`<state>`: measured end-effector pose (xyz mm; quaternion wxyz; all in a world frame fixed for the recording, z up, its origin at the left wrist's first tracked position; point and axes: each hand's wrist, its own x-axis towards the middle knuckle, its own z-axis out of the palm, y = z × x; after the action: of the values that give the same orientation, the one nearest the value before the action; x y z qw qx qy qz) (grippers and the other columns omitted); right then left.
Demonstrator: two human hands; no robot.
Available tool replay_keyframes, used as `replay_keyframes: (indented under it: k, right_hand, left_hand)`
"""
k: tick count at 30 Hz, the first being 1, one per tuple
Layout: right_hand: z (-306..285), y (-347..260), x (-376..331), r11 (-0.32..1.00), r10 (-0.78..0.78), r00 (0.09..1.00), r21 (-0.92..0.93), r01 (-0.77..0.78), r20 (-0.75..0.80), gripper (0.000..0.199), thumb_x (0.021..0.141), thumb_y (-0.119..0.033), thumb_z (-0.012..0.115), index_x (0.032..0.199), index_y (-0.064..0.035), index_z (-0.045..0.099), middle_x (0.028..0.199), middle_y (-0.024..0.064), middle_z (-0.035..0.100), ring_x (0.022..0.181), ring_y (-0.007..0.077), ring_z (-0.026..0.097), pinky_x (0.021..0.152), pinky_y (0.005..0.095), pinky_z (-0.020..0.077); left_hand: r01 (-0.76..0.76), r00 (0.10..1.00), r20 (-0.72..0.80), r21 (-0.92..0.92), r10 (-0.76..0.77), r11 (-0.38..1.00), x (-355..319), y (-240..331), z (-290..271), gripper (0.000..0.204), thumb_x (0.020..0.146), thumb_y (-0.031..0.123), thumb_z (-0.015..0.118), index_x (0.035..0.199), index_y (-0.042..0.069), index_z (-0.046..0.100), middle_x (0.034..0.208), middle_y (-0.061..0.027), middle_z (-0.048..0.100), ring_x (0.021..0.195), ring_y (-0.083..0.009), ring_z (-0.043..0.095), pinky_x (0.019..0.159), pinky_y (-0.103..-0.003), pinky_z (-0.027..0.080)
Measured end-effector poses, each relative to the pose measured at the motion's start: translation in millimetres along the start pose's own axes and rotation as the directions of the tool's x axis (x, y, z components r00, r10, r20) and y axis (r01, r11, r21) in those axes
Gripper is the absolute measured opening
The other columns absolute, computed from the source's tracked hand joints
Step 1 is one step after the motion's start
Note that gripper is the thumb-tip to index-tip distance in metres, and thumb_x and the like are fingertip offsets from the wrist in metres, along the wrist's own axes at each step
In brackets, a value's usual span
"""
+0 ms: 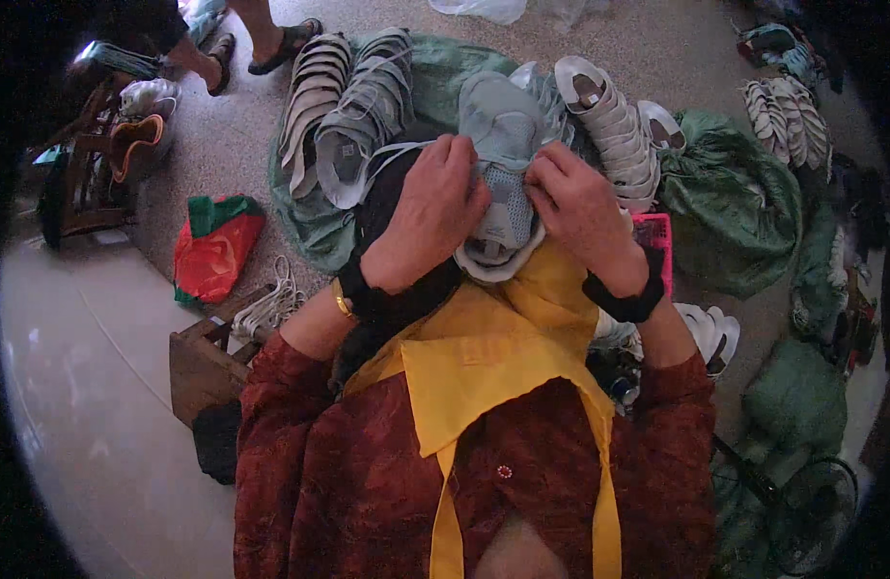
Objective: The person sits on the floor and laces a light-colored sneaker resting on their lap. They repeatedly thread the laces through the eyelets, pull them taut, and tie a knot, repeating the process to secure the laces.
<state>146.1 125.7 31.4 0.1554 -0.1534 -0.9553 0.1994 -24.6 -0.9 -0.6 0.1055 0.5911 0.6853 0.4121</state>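
Observation:
A light grey shoe upper (502, 111) lies in front of me with its toe pointing away, its heel opening close to my yellow apron (484, 372). Its mesh tongue (508, 207) shows between my hands. My left hand (435, 207) is closed at the upper's left side, and a pale shoelace (395, 151) trails from its fingers to the left. At the right edge of the eyelets my right hand (582, 205) is pinched closed. What sits between its fingertips is too small to make out.
Nested shoe uppers stand at the left (363, 106) and at the right (614, 135). Green sacks (730, 207) lie around them. A red and green bag (216, 246) and a wooden stool (206, 372) with white laces (271, 304) are to my left. Another person's feet (286, 48) stand far left.

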Motion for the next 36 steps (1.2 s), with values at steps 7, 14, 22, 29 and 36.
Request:
replay_keyframes:
  k: [7, 14, 22, 29, 36]
  right_hand:
    - [7, -4, 1, 0.998, -0.059, 0.988, 0.022, 0.063, -0.14, 0.011, 0.086, -0.006, 0.065, 0.091, -0.0019, 0.057, 0.091, 0.0138, 0.056, 0.084, 0.0371, 0.062, 0.072, 0.0458, 0.0525]
    - [28, -38, 13, 0.97, 0.181, 0.975, 0.184, -0.156, -0.127, 0.008, 0.087, -0.008, 0.066, 0.09, -0.0032, 0.06, 0.089, 0.0163, 0.06, 0.084, 0.0383, 0.064, 0.071, 0.047, 0.0525]
    - [50, -33, 19, 0.977, 0.213, 0.963, 0.053, -0.207, -0.164, 0.011, 0.087, -0.008, 0.067, 0.098, -0.0043, 0.066, 0.089, 0.0156, 0.062, 0.083, 0.0383, 0.064, 0.071, 0.0444, 0.052]
    - [45, -27, 21, 0.988, 0.153, 0.975, 0.015, -0.153, -0.163, 0.008, 0.087, -0.007, 0.065, 0.093, -0.0035, 0.063, 0.085, 0.0158, 0.062, 0.077, 0.0332, 0.065, 0.068, 0.0419, 0.0527]
    - [-80, -46, -4, 0.563, 0.421, 0.898, 0.739, -0.37, 0.13, 0.006, 0.093, -0.008, 0.066, 0.091, -0.0028, 0.064, 0.076, -0.0016, 0.061, 0.072, 0.0031, 0.054, 0.064, 0.0203, 0.0449]
  left_hand:
    - [0.048, 0.999, 0.007, -0.041, -0.047, 0.998, -3, 1, -2, 0.026, 0.084, 0.005, 0.065, 0.104, 0.0, 0.049, 0.094, -0.0196, 0.053, 0.084, -0.0396, 0.057, 0.073, -0.045, 0.047]
    - [0.066, 0.998, 0.003, 0.028, -0.066, 0.997, -6, -2, 4, 0.026, 0.084, 0.004, 0.065, 0.104, 0.0, 0.048, 0.096, -0.0212, 0.053, 0.091, -0.043, 0.055, 0.078, -0.047, 0.047]
    - [0.058, 0.998, -0.027, -0.073, -0.06, 0.996, -5, -2, 6, 0.019, 0.086, 0.001, 0.06, 0.101, -0.001, 0.05, 0.094, -0.0209, 0.054, 0.089, -0.0432, 0.056, 0.076, -0.047, 0.047]
    - [0.042, 0.997, -0.055, -0.133, -0.05, 0.99, 0, -3, 5, 0.015, 0.086, 0.0, 0.06, 0.098, 0.001, 0.051, 0.087, -0.0185, 0.054, 0.075, -0.0392, 0.056, 0.066, -0.043, 0.046]
    - [0.064, 0.997, -0.031, -0.114, -0.068, 0.991, 4, 6, -6, 0.015, 0.087, -0.001, 0.06, 0.1, 0.001, 0.054, 0.086, -0.0151, 0.056, 0.073, -0.0304, 0.058, 0.065, -0.038, 0.047]
